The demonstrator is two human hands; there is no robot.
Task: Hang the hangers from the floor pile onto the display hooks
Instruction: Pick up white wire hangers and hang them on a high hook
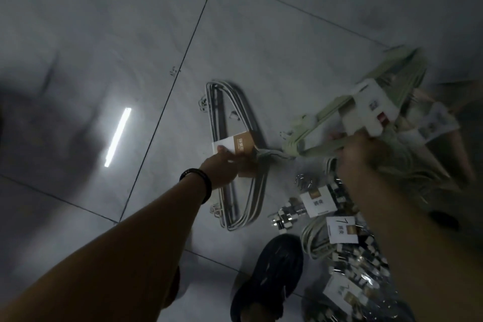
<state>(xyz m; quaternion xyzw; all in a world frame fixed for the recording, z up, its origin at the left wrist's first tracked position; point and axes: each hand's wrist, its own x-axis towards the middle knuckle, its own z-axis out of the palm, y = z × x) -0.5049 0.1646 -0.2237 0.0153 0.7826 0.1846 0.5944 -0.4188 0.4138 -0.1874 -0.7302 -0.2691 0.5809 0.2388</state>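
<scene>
Reaching down ahead, the left hand (pixel 226 165) rests on the grey hangers (pixel 230 112), a bundle lying flat on the floor (pixel 130 34). The bundle's long axis runs away from the person, and its hooks point right toward the green hangers (pixel 326 107). This hand is the nearer one. Its thumb lies on the white half of the bundle's card (pixel 235 142); whether the fingers have closed round the wires I cannot tell. The right hand (pixel 358 149) is clenched on the green hangers, held off the floor and blurred. The floor pile (pixel 360 256) sits just beneath it, beside a black shoe (pixel 269 277). One pile card (pixel 342 229) shows a "7"; other print is too blurred to read. No display hooks are in view, so lifting comes first, I judge
</scene>
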